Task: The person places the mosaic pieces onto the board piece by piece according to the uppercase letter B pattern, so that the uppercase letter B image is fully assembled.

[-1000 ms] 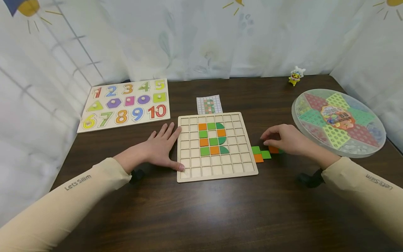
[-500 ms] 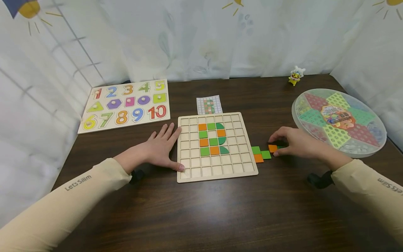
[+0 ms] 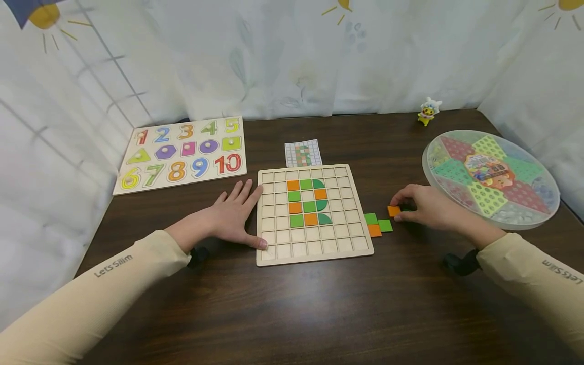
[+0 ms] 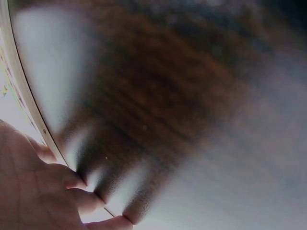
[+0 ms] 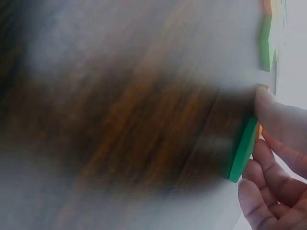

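Observation:
With fingers spread, my left hand (image 3: pixel 230 218) lies flat on the table, its thumb on the lower left corner of a wooden grid board (image 3: pixel 337 244) and its forefinger at the left edge. Orange, green and dark green tiles fill part of the grid. My right hand (image 3: pixel 424 207) pinches an orange square tile (image 3: pixel 393 211) between thumb and forefinger, right of the board. Under that palm lies a dark green tile (image 5: pixel 243 149), mostly hidden in the head view. Nearer the board are a lime green tile (image 3: pixel 385 225) and an orange tile (image 3: pixel 374 231).
A printed pattern card (image 3: pixel 303 153) lies behind the board. At the back left is a number puzzle (image 3: pixel 182 157). A round Chinese checkers box (image 3: pixel 490 177) sits beyond my right hand, with a small yellow and white figurine (image 3: pixel 429 111) behind it.
My right hand moved right from near the green tiles to the orange tile, then took it between thumb and forefinger and shifted it slightly. The left hand stays put.

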`<state>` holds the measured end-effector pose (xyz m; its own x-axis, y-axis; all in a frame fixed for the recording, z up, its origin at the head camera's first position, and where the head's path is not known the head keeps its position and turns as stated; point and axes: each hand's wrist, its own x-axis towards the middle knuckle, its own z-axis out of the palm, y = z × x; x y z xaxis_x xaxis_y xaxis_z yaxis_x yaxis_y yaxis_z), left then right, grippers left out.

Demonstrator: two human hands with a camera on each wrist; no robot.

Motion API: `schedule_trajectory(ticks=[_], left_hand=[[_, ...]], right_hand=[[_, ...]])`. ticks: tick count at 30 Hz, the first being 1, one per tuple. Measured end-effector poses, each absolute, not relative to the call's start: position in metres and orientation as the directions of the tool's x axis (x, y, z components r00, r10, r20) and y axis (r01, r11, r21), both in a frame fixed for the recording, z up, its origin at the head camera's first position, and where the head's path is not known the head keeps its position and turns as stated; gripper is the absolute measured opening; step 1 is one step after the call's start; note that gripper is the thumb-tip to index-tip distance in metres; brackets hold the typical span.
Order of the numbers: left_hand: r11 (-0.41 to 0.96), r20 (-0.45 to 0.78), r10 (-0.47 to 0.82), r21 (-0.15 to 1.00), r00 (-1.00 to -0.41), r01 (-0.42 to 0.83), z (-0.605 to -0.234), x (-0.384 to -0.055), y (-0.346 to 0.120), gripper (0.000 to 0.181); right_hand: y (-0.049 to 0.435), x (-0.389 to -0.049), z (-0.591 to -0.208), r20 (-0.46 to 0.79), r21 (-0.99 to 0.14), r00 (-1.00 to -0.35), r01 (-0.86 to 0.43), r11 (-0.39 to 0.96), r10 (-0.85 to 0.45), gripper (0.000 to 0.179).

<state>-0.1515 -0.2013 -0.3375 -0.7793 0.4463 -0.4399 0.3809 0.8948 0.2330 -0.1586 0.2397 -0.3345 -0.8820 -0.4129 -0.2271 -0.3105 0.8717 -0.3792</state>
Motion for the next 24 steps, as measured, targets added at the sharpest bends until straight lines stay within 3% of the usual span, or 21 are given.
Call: schedule_trajectory(ticks=[6, 11, 16, 24], left_hand=[[0.895, -0.44, 0.446, 0.235, -0.779, 0.38, -0.338, -0.152, -0.201, 0.135], [0.894, -0.44, 0.447, 0.233, -0.779, 0.382, -0.338, -0.152, -0.201, 0.135], [0.893, -0.439, 0.449, 0.236, -0.778, 0.382, -0.338, -0.152, -0.201, 0.135], [0.896, -0.442, 0.444, 0.237, -0.779, 0.376, -0.338, -0.151, -0.202, 0.135]], right_hand=[[0.237, -0.16, -0.334, -0.222, -0.404, -0.895, -0.276, 0.872, -0.386, 0.026], [0.22, -0.155, -0.326, -0.135, -0.446, -0.912, -0.294, 0.846, -0.388, 0.026], [0.194, -0.151, -0.322, -0.084, -0.567, -0.923, -0.266, 0.779, -0.376, 0.028], [0.149, -0.149, -0.325, -0.107, -0.719, -0.894, -0.233, 0.655, -0.435, 0.029]])
